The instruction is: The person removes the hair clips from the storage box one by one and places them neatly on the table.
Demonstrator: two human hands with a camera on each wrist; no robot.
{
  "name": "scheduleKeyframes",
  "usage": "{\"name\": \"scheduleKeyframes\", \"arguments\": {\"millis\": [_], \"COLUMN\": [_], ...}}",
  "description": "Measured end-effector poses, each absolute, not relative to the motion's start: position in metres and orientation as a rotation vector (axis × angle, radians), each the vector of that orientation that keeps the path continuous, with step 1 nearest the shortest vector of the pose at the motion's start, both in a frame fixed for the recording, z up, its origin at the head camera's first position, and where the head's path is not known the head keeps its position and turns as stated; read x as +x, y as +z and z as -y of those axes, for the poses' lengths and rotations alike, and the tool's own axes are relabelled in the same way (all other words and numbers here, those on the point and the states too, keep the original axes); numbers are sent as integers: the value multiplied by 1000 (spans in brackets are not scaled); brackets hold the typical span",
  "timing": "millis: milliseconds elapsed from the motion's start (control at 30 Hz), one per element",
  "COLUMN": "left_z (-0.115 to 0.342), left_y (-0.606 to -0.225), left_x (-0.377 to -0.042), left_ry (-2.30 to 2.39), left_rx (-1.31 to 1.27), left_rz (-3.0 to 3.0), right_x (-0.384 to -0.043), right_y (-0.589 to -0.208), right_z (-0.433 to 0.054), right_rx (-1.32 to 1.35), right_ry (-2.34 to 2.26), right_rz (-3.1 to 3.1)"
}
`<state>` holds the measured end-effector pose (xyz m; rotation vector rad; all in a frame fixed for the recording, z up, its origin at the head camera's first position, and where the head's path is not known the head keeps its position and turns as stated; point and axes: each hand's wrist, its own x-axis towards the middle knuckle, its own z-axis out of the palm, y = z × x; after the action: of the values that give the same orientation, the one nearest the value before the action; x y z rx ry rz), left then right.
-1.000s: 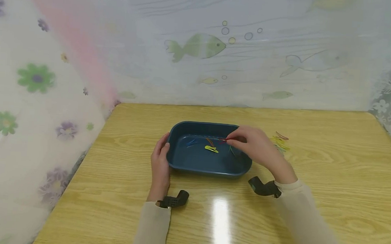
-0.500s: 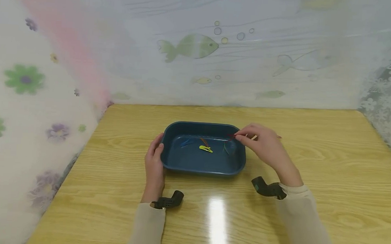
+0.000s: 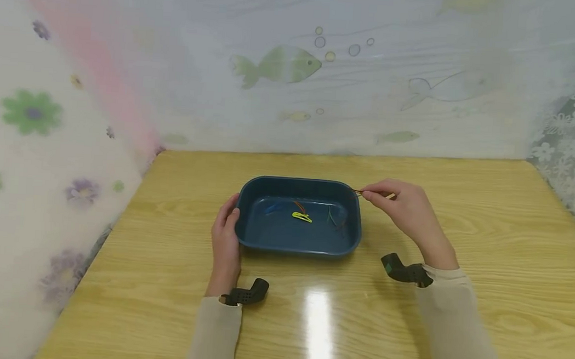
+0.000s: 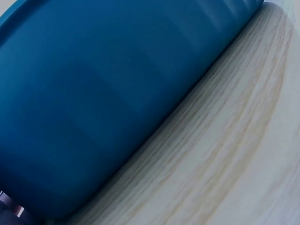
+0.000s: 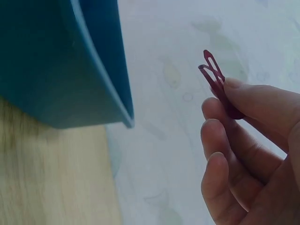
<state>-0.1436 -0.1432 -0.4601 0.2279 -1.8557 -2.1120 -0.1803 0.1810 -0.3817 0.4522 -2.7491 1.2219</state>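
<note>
A dark blue rectangular tub stands on the table. My left hand holds its left end, thumb near the rim. In the right wrist view, a dark red snap hair clip is pinched between the thumb and index finger of my right hand, its two prongs spread apart. In the head view this hand is just outside the tub's back right corner, with the clip's tip by the rim. Inside the tub lie a yellow hair clip, an orange one, blue ones and a thin green one.
The wood-grain table extends on every side of the tub. Behind it hangs a pale curtain printed with fish, and a flowered one is at the left. A black wrist camera sticks out from the right sleeve.
My right hand has moved right, from over the tub to outside its corner, with the red hair clip still pinched. The left hand stays at the tub. The view has shifted slightly.
</note>
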Motion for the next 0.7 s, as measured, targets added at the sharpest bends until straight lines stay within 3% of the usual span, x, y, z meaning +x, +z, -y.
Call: {"name": "scheduleKeyframes", "arguments": {"millis": [700], "left_z": [144], "left_y": [-464], "left_x": [-147], "left_ry": [-2078], "left_rx": [241], "left_rz": [1853], "right_x": [-187], "right_y": [-387], "right_z": [-213], "right_rx": [250], "right_ry": [1205], "right_rz": [2819]}}
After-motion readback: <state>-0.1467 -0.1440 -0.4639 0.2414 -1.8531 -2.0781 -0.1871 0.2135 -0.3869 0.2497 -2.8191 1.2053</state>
